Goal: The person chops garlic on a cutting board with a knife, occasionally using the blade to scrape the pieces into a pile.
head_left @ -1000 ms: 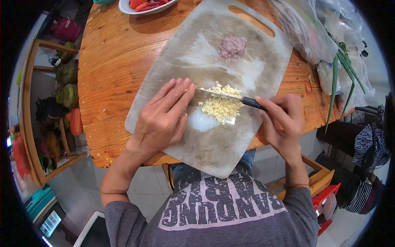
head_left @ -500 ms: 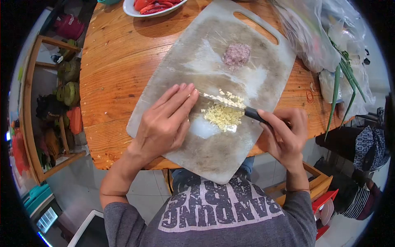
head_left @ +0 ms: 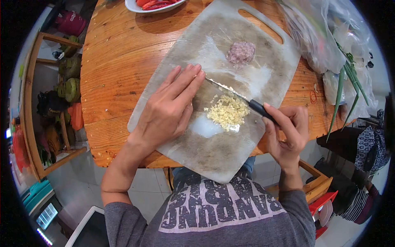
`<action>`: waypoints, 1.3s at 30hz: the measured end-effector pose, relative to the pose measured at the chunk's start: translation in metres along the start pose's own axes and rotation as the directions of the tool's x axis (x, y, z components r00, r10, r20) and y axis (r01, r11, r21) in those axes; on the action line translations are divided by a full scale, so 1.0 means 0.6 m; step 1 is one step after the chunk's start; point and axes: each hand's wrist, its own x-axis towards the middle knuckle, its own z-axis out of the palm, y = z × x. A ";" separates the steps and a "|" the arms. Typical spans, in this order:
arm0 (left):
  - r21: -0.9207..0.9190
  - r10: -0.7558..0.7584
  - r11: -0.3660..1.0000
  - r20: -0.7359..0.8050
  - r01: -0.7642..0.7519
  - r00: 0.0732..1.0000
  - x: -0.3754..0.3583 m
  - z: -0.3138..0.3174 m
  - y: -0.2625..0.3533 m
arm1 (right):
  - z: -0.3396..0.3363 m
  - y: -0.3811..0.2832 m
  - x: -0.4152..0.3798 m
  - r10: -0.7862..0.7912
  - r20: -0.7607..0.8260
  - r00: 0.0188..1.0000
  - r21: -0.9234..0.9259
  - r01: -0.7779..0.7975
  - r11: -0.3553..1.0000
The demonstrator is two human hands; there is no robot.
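Note:
My right hand (head_left: pixel 290 133) is wrapped round the black handle of a kitchen knife (head_left: pixel 226 87). Its blade slants up and left across the worn cutting board (head_left: pixel 197 158), with pale bits stuck along it. My left hand (head_left: pixel 168 107) lies over the board's left part, fingers stretched out, fingertips at the blade's tip. Just below the blade is a heap of finely chopped pale yellow bits, apparently minced garlic (head_left: pixel 227 113). Farther up the board sits a small mound of minced pinkish-purple bits, perhaps shallot (head_left: pixel 241 52).
A white dish (head_left: pixel 158 10) of red chillies stands at the table's far edge. Plastic bags (head_left: pixel 314 45) and green onion stalks (head_left: pixel 354 78) lie right of the board. The wooden table (head_left: pixel 113 82) has a rounded left edge; a wooden shelf (head_left: pixel 29 107) stands beyond it.
The knife has moved up, off the middle of the yellow heap to its upper edge. My left hand has shifted slightly up with the blade's tip. The heap looks more gathered.

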 end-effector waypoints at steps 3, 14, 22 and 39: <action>-0.022 0.001 1.000 0.028 -0.001 1.000 0.003 0.006 0.000 | 0.024 0.004 -0.026 0.061 -0.012 0.998 0.039 -0.060 0.997; -0.035 0.050 0.998 0.023 -0.050 0.998 0.006 0.000 -0.004 | 0.001 0.002 -0.018 -0.028 0.024 0.999 -0.037 0.029 0.999; -0.046 0.030 0.999 0.091 -0.026 0.995 0.008 -0.003 -0.005 | 0.006 -0.004 -0.024 0.016 0.018 1.000 0.028 -0.017 0.999; -0.079 0.037 0.997 0.119 -0.027 0.992 -0.006 -0.009 -0.005 | -0.018 -0.038 -0.034 -0.019 0.107 0.994 0.079 0.011 0.997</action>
